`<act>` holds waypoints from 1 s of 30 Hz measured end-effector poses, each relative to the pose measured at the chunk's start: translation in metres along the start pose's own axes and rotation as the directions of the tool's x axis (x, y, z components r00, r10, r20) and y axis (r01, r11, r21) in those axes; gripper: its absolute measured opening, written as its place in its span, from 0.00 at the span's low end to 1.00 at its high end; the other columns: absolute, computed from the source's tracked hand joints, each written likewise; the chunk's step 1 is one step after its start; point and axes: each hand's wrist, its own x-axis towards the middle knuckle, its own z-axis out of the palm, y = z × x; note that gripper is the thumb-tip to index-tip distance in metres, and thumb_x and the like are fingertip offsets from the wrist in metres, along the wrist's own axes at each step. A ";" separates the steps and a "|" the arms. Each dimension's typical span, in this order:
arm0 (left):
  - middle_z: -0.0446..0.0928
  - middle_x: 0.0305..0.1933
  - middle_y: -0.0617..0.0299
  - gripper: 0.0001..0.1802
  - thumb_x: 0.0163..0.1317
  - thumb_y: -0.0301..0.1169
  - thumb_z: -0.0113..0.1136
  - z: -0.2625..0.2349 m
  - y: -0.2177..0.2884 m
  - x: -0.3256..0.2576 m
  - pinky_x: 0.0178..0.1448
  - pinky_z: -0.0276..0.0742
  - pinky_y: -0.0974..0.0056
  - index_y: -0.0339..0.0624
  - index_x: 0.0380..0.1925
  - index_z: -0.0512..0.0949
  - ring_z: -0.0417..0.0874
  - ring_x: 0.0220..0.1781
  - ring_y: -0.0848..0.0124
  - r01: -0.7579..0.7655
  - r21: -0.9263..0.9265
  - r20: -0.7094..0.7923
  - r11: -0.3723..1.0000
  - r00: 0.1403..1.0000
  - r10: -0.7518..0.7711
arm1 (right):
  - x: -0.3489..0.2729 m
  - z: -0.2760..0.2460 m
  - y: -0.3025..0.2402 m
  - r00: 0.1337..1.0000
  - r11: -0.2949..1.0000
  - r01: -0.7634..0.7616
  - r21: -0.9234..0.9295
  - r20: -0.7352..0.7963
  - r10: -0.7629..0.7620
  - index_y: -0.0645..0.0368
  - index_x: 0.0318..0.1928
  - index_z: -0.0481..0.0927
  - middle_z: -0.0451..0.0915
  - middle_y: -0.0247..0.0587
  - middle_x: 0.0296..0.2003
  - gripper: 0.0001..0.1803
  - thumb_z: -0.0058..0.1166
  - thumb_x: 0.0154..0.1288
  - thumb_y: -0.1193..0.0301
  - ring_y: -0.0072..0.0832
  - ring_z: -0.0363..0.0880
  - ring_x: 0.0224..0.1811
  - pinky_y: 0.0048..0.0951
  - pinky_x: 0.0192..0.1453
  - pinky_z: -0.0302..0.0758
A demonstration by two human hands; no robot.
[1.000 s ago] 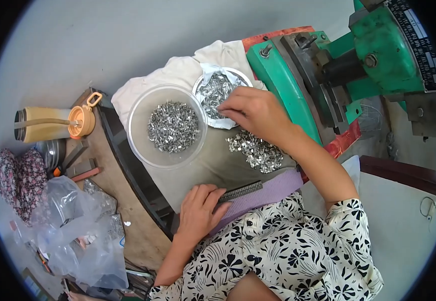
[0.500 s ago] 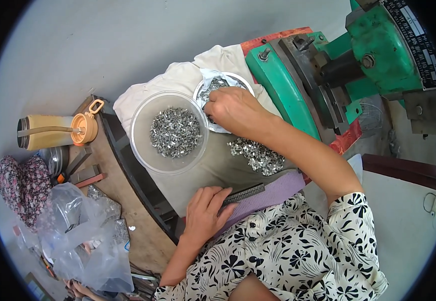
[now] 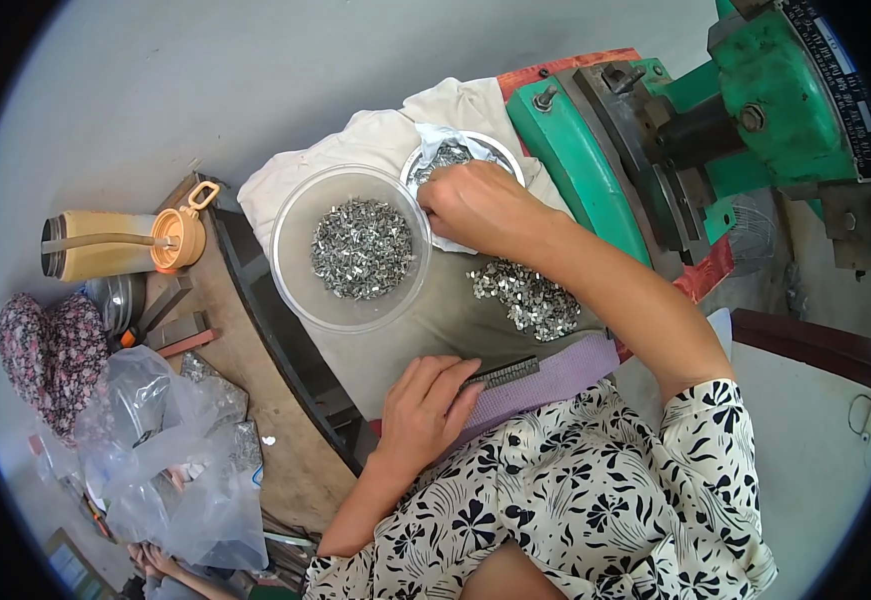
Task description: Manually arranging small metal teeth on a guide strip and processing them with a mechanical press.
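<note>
My left hand (image 3: 423, 412) rests near the front of the cloth, fingers curled around the left end of a dark ridged bar (image 3: 507, 374). Beneath the bar lies a purple textured strip of cloth (image 3: 560, 378). Over the near side of a white bowl (image 3: 508, 160) my right hand (image 3: 480, 207) is closed, its fingertips turned down and hidden. Small shiny metal pieces (image 3: 447, 156) and a pale liner show in that bowl. Left of it stands a translucent round tub (image 3: 290, 285) holding many small metal parts (image 3: 360, 248). A loose pile of flat metal bits (image 3: 530, 298) lies below my right forearm.
A green press (image 3: 595, 190) stands on the right. On the wooden side table (image 3: 300, 470) at left are a yellow bottle (image 3: 105, 243), a floral cloth item (image 3: 45, 365), metal blocks (image 3: 177, 333) and clear plastic bags (image 3: 170, 460). Another person's hand (image 3: 155, 560) shows at lower left.
The whole view has shifted slightly, so the bench sits a little further right. My right hand has drawn toward the near left rim of the white bowl. My left hand keeps hold of the bar.
</note>
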 end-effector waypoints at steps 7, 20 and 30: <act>0.84 0.35 0.56 0.11 0.53 0.18 0.70 -0.017 0.005 0.035 0.40 0.82 0.62 0.38 0.38 0.85 0.86 0.35 0.61 -0.003 0.023 -0.243 1.000 0.970 0.008 | -0.008 -0.028 0.009 0.970 0.855 -0.238 0.461 0.069 0.232 0.64 0.37 0.87 0.86 0.42 0.29 0.08 0.64 0.59 0.73 0.27 0.85 0.30 0.29 0.37 0.79; 0.85 0.37 0.49 0.14 0.60 0.23 0.66 -0.019 -0.004 0.143 0.37 0.80 0.60 0.37 0.47 0.82 0.86 0.32 0.59 0.092 0.104 -0.267 0.990 0.962 -0.061 | -0.029 -0.056 0.015 0.888 0.031 -0.345 0.938 0.315 0.336 0.65 0.41 0.85 0.83 0.32 0.29 0.09 0.65 0.64 0.73 0.16 0.79 0.29 0.18 0.31 0.75; 0.82 0.30 0.49 0.05 0.59 0.24 0.64 -0.016 -0.005 0.155 0.33 0.77 0.57 0.35 0.34 0.82 0.83 0.26 0.57 0.171 0.008 -0.234 0.985 0.958 -0.165 | -0.042 -0.042 0.012 0.859 0.032 -0.331 0.943 0.288 0.424 0.64 0.48 0.85 0.84 0.32 0.32 0.13 0.61 0.71 0.68 0.16 0.81 0.32 0.17 0.37 0.78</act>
